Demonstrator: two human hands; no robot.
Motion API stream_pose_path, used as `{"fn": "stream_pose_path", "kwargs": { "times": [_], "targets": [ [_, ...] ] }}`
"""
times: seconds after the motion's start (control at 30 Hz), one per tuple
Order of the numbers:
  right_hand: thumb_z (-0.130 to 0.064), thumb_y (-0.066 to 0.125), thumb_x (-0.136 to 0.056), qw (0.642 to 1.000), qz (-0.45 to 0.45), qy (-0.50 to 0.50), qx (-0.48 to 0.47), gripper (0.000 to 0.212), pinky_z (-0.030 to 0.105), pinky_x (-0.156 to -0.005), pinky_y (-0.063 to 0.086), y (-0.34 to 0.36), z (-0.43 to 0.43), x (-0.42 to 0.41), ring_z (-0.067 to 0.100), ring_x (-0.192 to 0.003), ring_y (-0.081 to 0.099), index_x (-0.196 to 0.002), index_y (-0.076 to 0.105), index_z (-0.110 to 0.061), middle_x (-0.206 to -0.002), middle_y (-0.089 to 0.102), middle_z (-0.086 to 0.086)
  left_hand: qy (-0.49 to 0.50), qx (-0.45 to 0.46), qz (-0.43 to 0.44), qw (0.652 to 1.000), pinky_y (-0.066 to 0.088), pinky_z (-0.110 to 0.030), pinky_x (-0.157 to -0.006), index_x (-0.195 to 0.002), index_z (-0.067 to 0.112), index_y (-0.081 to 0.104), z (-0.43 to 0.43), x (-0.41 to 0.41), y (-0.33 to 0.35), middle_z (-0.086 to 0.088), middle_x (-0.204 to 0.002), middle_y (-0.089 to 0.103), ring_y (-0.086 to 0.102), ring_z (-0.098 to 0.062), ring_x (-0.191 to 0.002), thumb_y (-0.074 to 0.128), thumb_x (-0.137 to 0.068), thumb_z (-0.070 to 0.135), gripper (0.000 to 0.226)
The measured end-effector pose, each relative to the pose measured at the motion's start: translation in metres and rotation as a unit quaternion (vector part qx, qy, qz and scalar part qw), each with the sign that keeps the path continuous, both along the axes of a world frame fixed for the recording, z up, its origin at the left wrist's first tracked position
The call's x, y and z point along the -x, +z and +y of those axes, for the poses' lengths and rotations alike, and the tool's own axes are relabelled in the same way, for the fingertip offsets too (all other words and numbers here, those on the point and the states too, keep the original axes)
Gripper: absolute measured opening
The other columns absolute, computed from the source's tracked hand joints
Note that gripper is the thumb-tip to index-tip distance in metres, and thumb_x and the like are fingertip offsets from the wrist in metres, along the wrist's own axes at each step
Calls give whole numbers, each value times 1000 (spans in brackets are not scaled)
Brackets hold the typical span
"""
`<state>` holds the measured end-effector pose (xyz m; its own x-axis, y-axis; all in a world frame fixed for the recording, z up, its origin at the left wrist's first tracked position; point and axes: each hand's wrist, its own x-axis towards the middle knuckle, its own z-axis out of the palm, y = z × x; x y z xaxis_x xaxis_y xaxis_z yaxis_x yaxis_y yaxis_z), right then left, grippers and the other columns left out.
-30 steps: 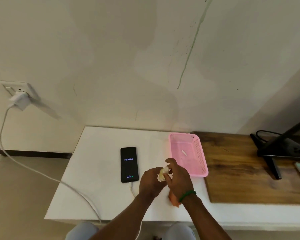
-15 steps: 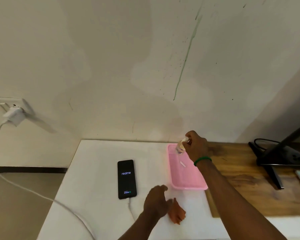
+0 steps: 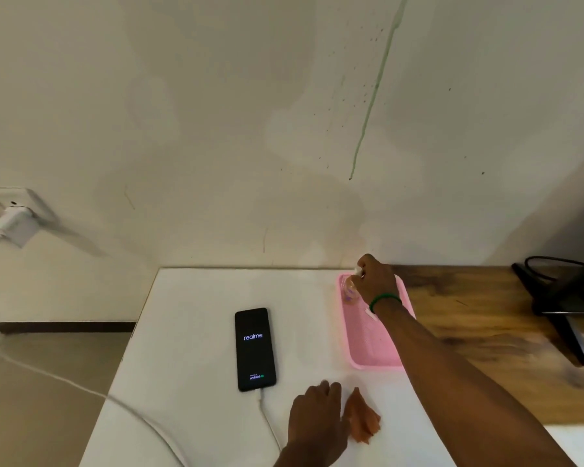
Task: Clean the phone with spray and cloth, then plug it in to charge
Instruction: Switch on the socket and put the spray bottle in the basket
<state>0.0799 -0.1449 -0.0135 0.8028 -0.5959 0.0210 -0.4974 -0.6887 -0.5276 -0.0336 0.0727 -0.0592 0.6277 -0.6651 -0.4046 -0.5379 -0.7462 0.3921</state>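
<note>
The black rectangular smartphone (image 3: 255, 348) lay flat and face up on the white counter (image 3: 189, 332), left of centre, its long side running near to far. Its screen was lit and showed the word "realme". A white charging cable (image 3: 267, 419) was plugged into its near end. The cable curved off the near edge, then ran left and up to a white plug adapter (image 3: 12, 225) seated in a wall socket (image 3: 0, 197) at the far left.

Near and to the right of the phone, the left hand (image 3: 317, 416) rested on the counter with its fingers (image 3: 329, 390) relaxed and grasping nothing. A crumpled orange cloth (image 3: 363, 417) lay just beside that hand on its right; whether they touched I cannot tell.

Farther right, a pink plastic mesh basket (image 3: 375, 365) sat on the counter with its long side also running near to far. The right hand (image 3: 376, 281), with a green wristband (image 3: 385, 299) at the wrist, reached over the basket's far end. Its fingers (image 3: 363, 267) were curled round a small clear spray bottle (image 3: 350, 291) held upright at the basket's far left corner; whether the bottle touched the basket floor I cannot tell. A small white strip (image 3: 371, 314) lay inside the basket.

Right of the basket stretched a brown wooden surface (image 3: 486, 332), carrying a black stand (image 3: 560, 298) at the far right. Behind everything rose a cream wall (image 3: 216, 112) marked by a thin green streak (image 3: 371, 96).
</note>
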Motion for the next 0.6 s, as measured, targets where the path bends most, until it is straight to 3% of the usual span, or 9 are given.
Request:
{"fn": "stream_pose_path", "kwargs": {
  "times": [0.17,0.33,0.4,0.5,0.57,0.6],
  "targets": [
    [-8,61,-76,1000,10,4,2,19,32,-71,47,-2,-1,2,34,-88,59,-95,57,-7,-89,67,16,7,-3,-3,1000,35,-38,-108,-142,19,33,0,1,-6,-4,-151,37,42,-25,-132,50,-95,39,54],
    [-15,67,-76,999,27,15,-10,41,37,-85,49,7,1,9,34,-102,58,-113,54,-6,-106,65,16,15,-2,-10,1000,40,-37,-100,-136,20,39,1,-1,-11,-2,-140,48,50,-25,-121,50,-93,43,50],
    [-16,71,-75,1000,-5,2,-16,46,37,-87,47,20,5,21,33,-104,58,-115,53,-4,-111,63,16,18,7,-16,1000,40,-38,-99,-137,18,38,3,0,-12,-3,-137,49,50,-25,-120,48,-93,43,51],
    [-10,70,-77,989,-137,-60,-16,26,32,-70,46,41,22,58,29,-81,61,-99,59,-2,-93,66,15,54,42,10,998,36,-38,-103,-139,18,39,1,-1,-12,-4,-139,49,46,-25,-125,44,-94,44,52],
    [-7,67,-78,977,-199,-78,11,7,22,-57,40,48,43,97,15,-60,54,-80,60,-9,-70,62,4,94,67,44,992,36,-36,-105,-140,19,41,-3,-2,-12,-3,-139,50,45,-23,-128,45,-95,44,51],
    [-6,66,-79,976,-204,-72,15,11,18,-53,38,47,55,118,8,-55,50,-72,59,-12,-63,57,-2,111,74,58,989,36,-34,-106,-139,20,42,-6,-3,-12,-2,-139,50,45,-21,-128,47,-94,43,51]
  ]
}}
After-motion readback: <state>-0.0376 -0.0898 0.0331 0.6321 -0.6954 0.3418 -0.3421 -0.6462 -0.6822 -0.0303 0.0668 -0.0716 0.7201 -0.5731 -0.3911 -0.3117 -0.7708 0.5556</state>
